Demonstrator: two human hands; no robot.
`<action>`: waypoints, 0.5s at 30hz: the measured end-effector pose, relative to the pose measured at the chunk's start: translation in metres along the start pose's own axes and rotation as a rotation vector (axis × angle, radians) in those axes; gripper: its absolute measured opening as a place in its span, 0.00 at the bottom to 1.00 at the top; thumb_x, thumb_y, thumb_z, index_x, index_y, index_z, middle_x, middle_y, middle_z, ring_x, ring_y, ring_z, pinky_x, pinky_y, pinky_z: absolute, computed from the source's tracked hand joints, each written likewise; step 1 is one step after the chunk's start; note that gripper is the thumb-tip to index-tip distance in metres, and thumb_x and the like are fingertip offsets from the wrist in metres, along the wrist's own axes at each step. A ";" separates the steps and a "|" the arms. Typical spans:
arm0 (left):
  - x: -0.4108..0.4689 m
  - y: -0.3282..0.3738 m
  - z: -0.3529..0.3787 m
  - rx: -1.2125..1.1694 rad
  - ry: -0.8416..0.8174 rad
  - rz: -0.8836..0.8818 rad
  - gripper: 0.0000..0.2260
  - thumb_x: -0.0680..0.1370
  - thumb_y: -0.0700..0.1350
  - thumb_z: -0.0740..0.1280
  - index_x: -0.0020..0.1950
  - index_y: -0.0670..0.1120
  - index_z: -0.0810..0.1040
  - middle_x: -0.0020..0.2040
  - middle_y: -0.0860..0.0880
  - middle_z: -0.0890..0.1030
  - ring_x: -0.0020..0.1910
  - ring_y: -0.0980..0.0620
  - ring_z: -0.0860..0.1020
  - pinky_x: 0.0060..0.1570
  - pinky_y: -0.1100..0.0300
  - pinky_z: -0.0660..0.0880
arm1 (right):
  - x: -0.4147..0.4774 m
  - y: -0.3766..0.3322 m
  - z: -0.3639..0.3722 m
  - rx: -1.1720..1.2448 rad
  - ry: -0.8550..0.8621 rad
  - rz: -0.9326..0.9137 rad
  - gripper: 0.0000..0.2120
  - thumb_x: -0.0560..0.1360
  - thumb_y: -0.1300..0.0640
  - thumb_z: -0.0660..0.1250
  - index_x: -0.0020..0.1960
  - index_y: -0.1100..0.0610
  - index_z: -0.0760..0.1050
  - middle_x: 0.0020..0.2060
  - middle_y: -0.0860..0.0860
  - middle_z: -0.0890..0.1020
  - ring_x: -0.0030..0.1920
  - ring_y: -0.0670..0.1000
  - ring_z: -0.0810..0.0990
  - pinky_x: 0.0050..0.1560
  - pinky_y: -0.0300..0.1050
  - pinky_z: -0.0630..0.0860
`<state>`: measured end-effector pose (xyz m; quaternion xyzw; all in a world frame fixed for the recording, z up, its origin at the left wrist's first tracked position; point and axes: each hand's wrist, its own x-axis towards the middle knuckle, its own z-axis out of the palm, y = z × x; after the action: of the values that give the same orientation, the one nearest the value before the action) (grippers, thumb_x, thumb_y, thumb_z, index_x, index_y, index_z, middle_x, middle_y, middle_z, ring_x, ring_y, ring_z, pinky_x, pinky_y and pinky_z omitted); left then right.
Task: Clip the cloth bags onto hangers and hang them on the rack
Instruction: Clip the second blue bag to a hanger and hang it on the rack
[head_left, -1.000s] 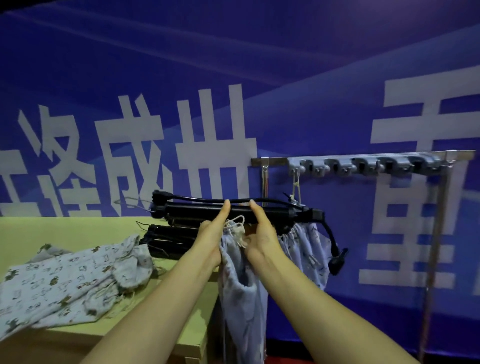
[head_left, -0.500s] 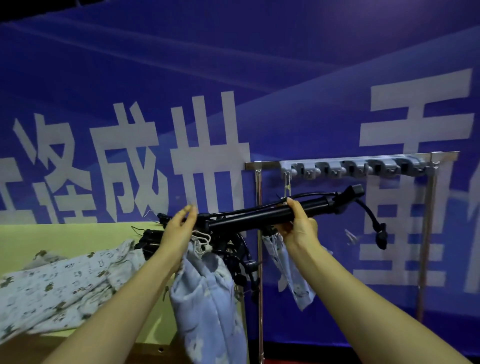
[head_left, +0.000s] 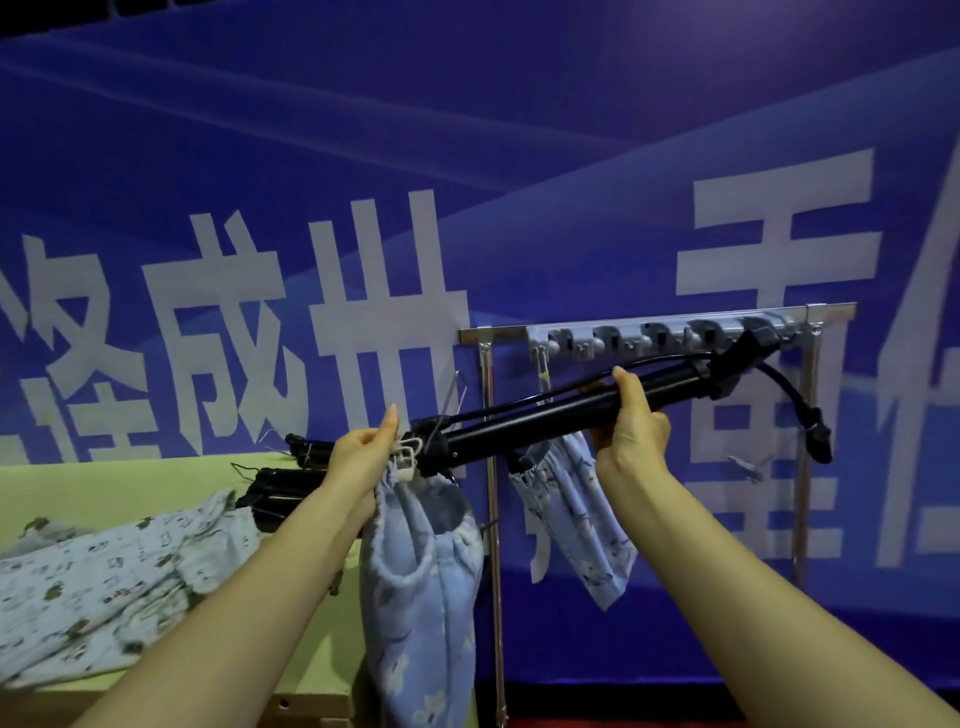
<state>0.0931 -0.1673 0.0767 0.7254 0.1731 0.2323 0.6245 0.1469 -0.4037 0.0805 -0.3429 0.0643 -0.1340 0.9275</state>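
Note:
I hold a long black hanger (head_left: 550, 415) slanted up to the right, its far end touching the right-hand holder of the rack (head_left: 654, 332). My right hand (head_left: 631, 426) grips the bar near its middle. My left hand (head_left: 363, 457) pinches the lower left end at the white clip and drawstring. Two light blue flowered cloth bags hang from the hanger: one (head_left: 421, 582) below my left hand, the other (head_left: 576, 514) under my right hand. A black cord with a plug (head_left: 815, 431) dangles off the hanger's upper end.
A yellow-green table (head_left: 104, 483) at left carries a heap of patterned cloth bags (head_left: 114, 582) and more black hangers (head_left: 280, 483). The rack's metal posts (head_left: 491, 519) stand before a blue banner wall. One clip (head_left: 543, 371) hangs from the rack's left holder.
Both hands lifted the hanger from level above the table, swung it rightwards and tilted it, so its right end now reaches the rack's holders. The two bags moved along with it.

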 end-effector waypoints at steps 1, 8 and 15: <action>-0.001 0.001 0.003 -0.013 -0.019 -0.048 0.22 0.75 0.59 0.65 0.52 0.39 0.78 0.42 0.46 0.78 0.41 0.50 0.75 0.45 0.55 0.73 | 0.003 -0.005 -0.005 0.001 0.012 -0.007 0.12 0.72 0.55 0.72 0.44 0.55 0.67 0.45 0.55 0.77 0.43 0.53 0.79 0.53 0.53 0.79; -0.009 0.003 0.032 -0.096 -0.099 -0.170 0.07 0.74 0.40 0.70 0.44 0.36 0.78 0.50 0.36 0.82 0.44 0.42 0.80 0.56 0.50 0.77 | 0.009 -0.040 -0.037 -0.015 0.026 -0.084 0.10 0.73 0.57 0.71 0.43 0.56 0.69 0.41 0.54 0.78 0.37 0.51 0.79 0.43 0.50 0.79; -0.027 0.004 0.061 0.175 -0.023 0.054 0.10 0.74 0.39 0.70 0.33 0.44 0.75 0.35 0.45 0.79 0.36 0.49 0.77 0.37 0.59 0.73 | -0.009 -0.030 -0.031 -0.242 -0.131 -0.277 0.06 0.72 0.57 0.72 0.47 0.54 0.75 0.47 0.59 0.82 0.50 0.60 0.82 0.55 0.55 0.79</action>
<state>0.1040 -0.2328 0.0701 0.7841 0.1659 0.2247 0.5542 0.1260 -0.4423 0.0767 -0.4656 -0.0284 -0.2291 0.8543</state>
